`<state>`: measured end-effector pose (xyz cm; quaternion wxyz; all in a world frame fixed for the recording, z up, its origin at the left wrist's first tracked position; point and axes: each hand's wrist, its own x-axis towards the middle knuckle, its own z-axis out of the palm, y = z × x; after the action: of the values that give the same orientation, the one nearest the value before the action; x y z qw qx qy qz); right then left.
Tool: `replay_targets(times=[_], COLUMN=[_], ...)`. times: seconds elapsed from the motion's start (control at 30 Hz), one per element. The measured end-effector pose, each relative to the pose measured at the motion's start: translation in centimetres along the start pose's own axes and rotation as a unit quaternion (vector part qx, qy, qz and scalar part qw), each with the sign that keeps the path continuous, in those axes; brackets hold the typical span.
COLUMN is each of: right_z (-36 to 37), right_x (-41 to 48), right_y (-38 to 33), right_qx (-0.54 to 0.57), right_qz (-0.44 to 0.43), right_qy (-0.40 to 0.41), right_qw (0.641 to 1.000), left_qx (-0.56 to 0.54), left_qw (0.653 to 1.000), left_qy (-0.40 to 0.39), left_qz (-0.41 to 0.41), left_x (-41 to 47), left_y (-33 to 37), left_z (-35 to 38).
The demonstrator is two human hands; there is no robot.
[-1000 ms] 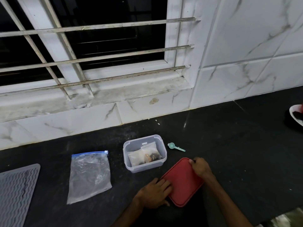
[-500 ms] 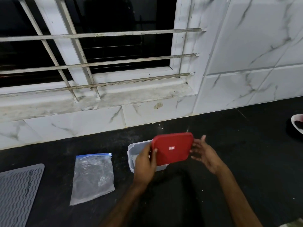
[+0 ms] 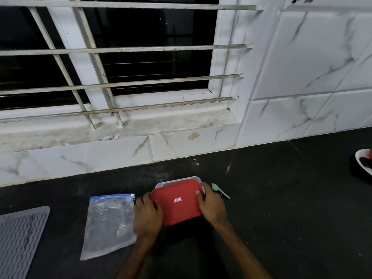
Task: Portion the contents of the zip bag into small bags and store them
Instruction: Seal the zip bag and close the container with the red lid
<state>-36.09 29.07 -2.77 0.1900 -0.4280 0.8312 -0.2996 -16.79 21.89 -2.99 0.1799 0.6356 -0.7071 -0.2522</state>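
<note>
A red lid (image 3: 178, 201) lies over the clear plastic container (image 3: 181, 179), whose far rim still shows behind it. My left hand (image 3: 148, 213) grips the lid's left edge, thumb on top. My right hand (image 3: 211, 204) grips its right edge, fingers curled over the corner. The small bags inside the container are hidden by the lid. An empty clear zip bag (image 3: 109, 222) with a blue seal lies flat on the black counter just left of my left hand. A small teal scoop (image 3: 219, 190) lies right of the container.
A grey ribbed mat (image 3: 20, 240) lies at the far left. A white dish (image 3: 364, 161) sits at the right edge. The marble-tiled wall and barred window sill rise behind the black counter (image 3: 281, 208).
Both hands picked the red lid up off the counter, turned it over in the air and brought it down onto the container, covering the small bags.
</note>
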Motion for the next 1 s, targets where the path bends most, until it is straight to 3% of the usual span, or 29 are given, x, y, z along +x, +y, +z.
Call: replay_targets(times=[0.1,0.23,0.57,0.77,1.0], right_z=[0.4,0.7,1.0,1.6,1.9], right_x=[0.2,0.8,1.9,3.1,4.2], right_y=[-0.4,0.0,0.0,-1.2,-1.5], right_qx=[-0.057,-0.049,-0.104,-0.113,-0.118], right_qz=[-0.034,-0.03,-0.016,-0.021,-0.004], right_qy=[0.046,0.078,0.01,0.001,0.007], right_qw=[0.997,0.995,0.994,0.993,0.993], left_qx=[0.0,-0.04,-0.058,-0.06,-0.004], left_qw=[1.0,0.999,0.995,0.998,1.0], left_qy=[0.01,0.015,-0.065,-0.03,-0.023], left_qz=[0.003,0.031,0.056,-0.009,-0.009], left_x=[0.1,1.2,2.9,3.0,4.3], left_y=[-0.6,-0.3,1.3,2.5,2.9], left_z=[1.0,1.5,1.6,2.1,1.7])
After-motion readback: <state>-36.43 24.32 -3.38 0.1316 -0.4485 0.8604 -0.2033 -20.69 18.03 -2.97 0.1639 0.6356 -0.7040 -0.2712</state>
